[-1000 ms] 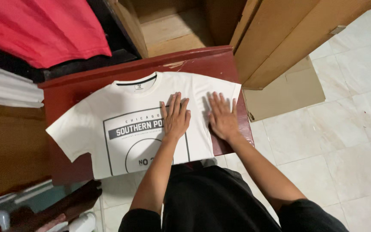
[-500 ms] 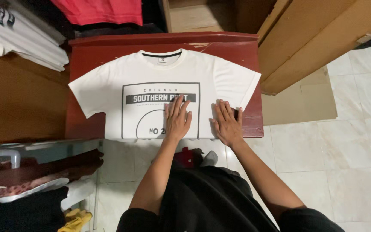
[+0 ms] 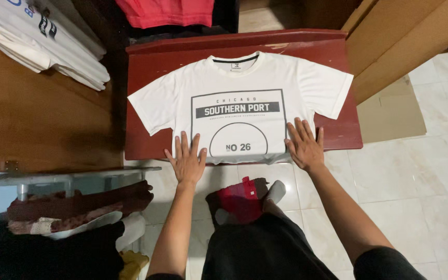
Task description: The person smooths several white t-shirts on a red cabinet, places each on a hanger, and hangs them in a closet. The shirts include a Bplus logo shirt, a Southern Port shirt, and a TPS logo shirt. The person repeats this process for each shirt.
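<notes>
A white short-sleeved t-shirt [image 3: 245, 83] with a dark printed box on its chest lies face up and spread flat on a dark red table [image 3: 151, 67]. My left hand [image 3: 186, 159] rests flat, fingers spread, on the shirt's lower left hem at the table's near edge. My right hand [image 3: 304, 145] lies flat with fingers apart on the lower right hem. Neither hand grips anything.
A stack of folded white shirts [image 3: 42, 41] sits on a brown wooden surface [image 3: 37, 124] at left. Red cloth [image 3: 167, 11] lies beyond the table. Cardboard boxes [image 3: 400, 41] stand at right on a pale tiled floor [image 3: 421, 186]. Clothes pile [image 3: 73, 207] at lower left.
My hands have spread apart along the shirt's bottom hem, the left one sliding from the middle to the left side. The view has shifted so the shirt sits centred.
</notes>
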